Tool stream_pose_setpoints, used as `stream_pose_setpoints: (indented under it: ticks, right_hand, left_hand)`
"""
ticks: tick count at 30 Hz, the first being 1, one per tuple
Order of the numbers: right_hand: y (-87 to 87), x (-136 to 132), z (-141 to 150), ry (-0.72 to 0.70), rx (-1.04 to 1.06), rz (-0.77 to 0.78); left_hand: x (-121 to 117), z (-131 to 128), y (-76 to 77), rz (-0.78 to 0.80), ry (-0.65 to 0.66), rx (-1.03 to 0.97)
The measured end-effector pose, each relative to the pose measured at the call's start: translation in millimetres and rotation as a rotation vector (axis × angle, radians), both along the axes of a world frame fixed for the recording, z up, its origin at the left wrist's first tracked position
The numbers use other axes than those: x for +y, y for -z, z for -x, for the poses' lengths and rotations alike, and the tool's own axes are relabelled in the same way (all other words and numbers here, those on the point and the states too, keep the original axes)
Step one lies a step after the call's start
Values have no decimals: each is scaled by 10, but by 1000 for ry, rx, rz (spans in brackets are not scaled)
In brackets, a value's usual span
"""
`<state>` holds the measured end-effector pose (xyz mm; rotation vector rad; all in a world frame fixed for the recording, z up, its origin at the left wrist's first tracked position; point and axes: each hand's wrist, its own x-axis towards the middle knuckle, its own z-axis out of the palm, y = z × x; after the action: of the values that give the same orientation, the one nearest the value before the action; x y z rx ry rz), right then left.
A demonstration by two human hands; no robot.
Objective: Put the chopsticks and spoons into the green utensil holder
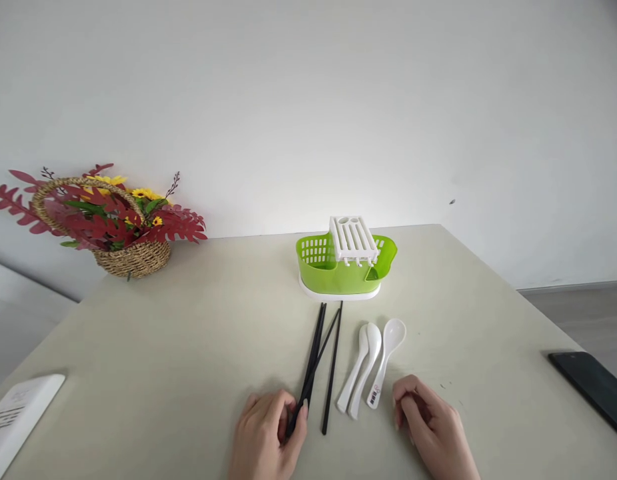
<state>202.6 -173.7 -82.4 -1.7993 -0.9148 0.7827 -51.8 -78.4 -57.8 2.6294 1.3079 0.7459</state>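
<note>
So the left hand [271,430] has its thumb and fingers closed on the near ends of some black chopsticks [316,353], around 6 o'clock on the desk [213,333]. One more chopstick [332,373] lies just right of them. Three white spoons [369,367] sit next over, and the right hand [433,423] is loosely curled at 5 o'clock, holding nothing I can see. Green caddy [338,277] at 12, flower basket [133,259] at 10, black phone [591,387] at 3-ish.

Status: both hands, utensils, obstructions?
Left hand on black chopsticks. Right hand off, beside white spoons. Green utensil holder beyond, nothing between it and chopsticks.
</note>
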Motion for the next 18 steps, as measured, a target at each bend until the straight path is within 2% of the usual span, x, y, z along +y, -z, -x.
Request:
stream_pose_setpoints:
  ticks: [18]
  right_hand:
    - [-25, 4, -5, -7, -8, 14]
  left_hand:
    - [-4, 5, -20, 73, 1, -63]
